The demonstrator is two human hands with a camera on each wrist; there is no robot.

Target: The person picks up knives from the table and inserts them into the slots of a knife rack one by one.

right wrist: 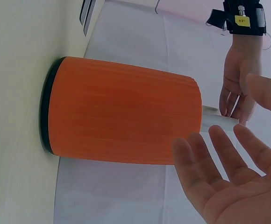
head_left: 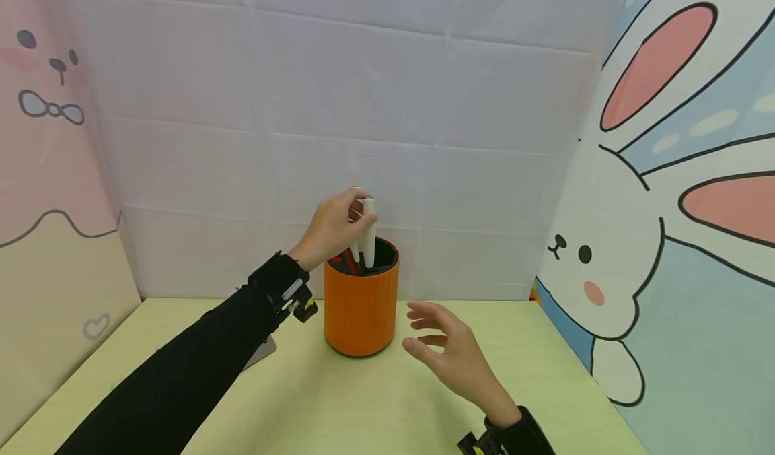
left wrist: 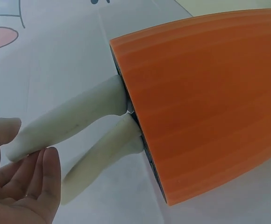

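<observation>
the white handle [head_left: 369,233] stands close to upright in the orange holder [head_left: 361,313], its long axis running up and down, the rounded free end on top and the lower end down inside the rim. the left hand [head_left: 335,226] is clamped on it near the top, thumb on one side and fingers on the other. a second handle [left wrist: 98,161] stands just beside it, also top end up, its axis leaning slightly away from the first. red pieces [head_left: 349,261] show lower in the holder's mouth. the right hand [head_left: 445,354] hangs near the holder's right side, well apart from the left, fingers loosely bent, thumb parted from them, holding nothing. on the left wrist's black mount [right wrist: 245,18] a small yellow label [right wrist: 242,21] carries dark characters too blurred to read surely. a grey thing [head_left: 262,353], partly hidden by the black sleeve [head_left: 181,374], lies on the pale table [head_left: 303,401]. behind hangs a creased white sheet [head_left: 339,85], with a printed rabbit [head_left: 611,260] to the right.
</observation>
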